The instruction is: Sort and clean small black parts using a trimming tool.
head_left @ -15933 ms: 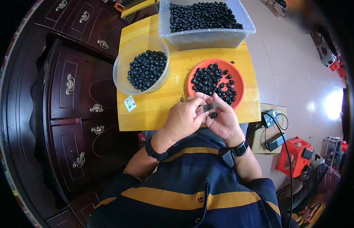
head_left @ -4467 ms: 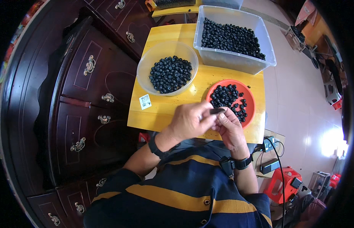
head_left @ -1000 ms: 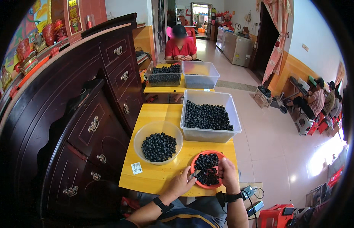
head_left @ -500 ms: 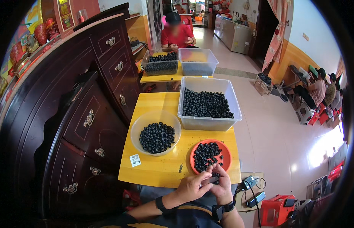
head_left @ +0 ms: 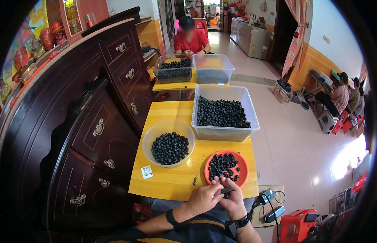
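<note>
Bowl [head_left: 148, 146] left, plate [head_left: 243, 172] right, bin [head_left: 225, 135] behind plate

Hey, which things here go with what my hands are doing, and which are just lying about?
Apparently with the work:
dark blade-like tool at your left hand and right hand
small black bead-like pieces
red-orange plate
round clear tub
rectangular clear bin

Apparently just about:
white label
power adapter
red plastic stool
dark wooden cabinet

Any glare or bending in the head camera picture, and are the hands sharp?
Head view: fisheye curves the dark cabinet and leaves black corners; glare whitens the floor at far right; left hand and right hand look fairly sharp.
</note>
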### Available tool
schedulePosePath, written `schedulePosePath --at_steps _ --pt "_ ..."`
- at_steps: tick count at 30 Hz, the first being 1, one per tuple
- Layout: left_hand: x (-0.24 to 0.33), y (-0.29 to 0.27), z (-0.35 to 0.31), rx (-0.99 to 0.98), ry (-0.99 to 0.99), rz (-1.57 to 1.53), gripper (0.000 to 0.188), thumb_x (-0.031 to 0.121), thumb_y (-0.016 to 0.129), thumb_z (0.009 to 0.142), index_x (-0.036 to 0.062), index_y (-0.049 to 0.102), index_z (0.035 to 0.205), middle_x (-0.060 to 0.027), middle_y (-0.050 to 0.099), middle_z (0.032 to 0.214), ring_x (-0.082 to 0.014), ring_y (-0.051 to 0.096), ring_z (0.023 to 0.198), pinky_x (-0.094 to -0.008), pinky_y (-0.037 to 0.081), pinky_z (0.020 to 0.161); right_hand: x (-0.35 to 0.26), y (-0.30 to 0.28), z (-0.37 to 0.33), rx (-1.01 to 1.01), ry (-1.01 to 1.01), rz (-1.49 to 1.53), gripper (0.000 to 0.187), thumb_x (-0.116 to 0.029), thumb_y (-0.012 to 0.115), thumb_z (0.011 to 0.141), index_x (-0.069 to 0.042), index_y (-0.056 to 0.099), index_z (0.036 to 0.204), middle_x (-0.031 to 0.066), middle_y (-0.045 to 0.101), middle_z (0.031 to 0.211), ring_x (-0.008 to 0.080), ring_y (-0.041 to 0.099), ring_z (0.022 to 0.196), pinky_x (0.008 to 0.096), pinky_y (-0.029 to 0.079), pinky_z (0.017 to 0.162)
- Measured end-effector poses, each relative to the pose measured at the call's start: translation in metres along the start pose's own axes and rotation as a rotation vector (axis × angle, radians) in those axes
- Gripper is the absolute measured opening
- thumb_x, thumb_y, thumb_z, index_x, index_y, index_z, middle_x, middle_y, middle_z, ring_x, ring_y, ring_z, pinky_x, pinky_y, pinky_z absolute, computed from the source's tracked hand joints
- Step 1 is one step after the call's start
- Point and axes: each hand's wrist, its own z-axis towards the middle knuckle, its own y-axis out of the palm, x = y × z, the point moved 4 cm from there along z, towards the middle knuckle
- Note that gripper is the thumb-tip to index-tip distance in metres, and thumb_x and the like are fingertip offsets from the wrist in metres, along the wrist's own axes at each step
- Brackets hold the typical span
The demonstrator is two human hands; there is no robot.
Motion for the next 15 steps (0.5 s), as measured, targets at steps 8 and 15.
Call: schedulePosePath --at_steps 8,15 --pt "-0.006 -0.004 -0.003 0.017 -0.043 0.008 0.026 0.022 0.075 0.086 0.0096 0.064 0.106 -0.0106 0.067 0.075 -0.0323 0.069 0.069 -0.0422 0.053 0.060 0.003 -0.001 -0.001 -0.006 0.002 -0.053 0.019 -0.015 0.059 0.099 0.002 0.067 0.099 0.0214 0.068 0.119 0.0348 0.062 0.116 0.0483 0.046 0.108" --pt "-0.006 -0.005 -0.014 -0.035 -0.094 0.051 0.032 0.026 0.076 0.085 0.0108 0.064 0.111 -0.0112 0.067 0.074 -0.0329 0.069 0.068 -0.0431 0.053 0.058 0.010 0.001 -0.010 0.035 -0.011 -0.069 0.019 -0.014 0.058 0.099 0.003 0.066 0.102 0.0217 0.067 0.121 0.0359 0.060 0.121 0.0488 0.044 0.110"
